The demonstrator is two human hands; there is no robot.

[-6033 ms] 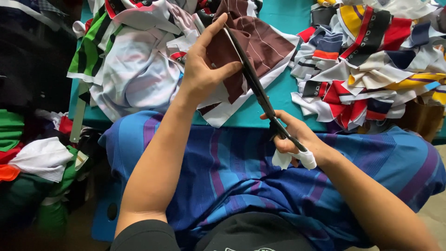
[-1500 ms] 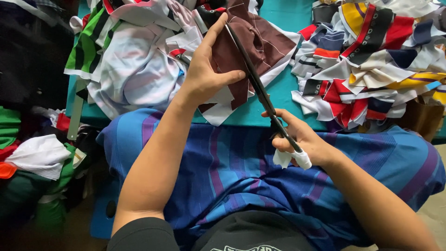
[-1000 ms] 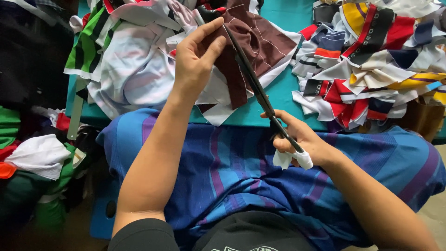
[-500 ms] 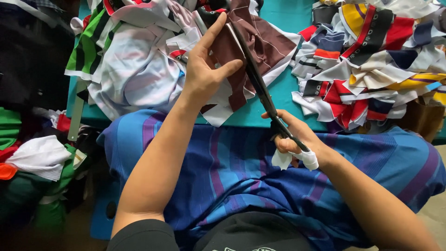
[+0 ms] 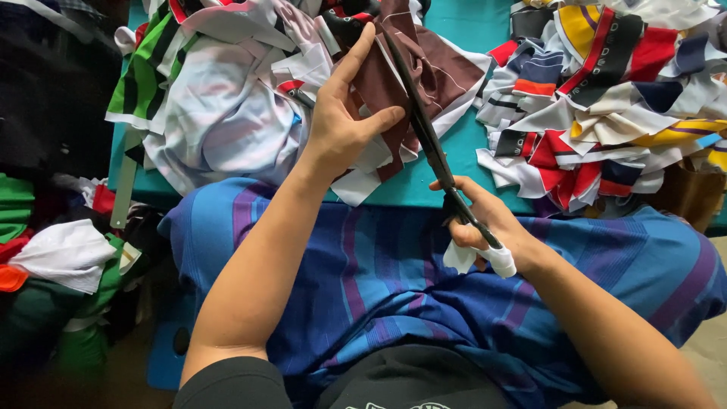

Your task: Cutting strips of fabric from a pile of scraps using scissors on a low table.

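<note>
a teal table (image 5: 469,23) heaped with fabric scraps (image 5: 613,83). the left hand (image 5: 344,125) grips a maroon cloth piece (image 5: 443,64) above it; the right hand (image 5: 485,227) clasps long scissors (image 5: 424,132), blades partway along the cloth, uncut part ahead.

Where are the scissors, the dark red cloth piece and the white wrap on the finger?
scissors (image 5: 428,140): head view, on the middle of the long black blades.
dark red cloth piece (image 5: 447,68): head view, on its flat part right of the blades.
white wrap (image 5: 501,261): head view, on the bandaged finger.
</note>
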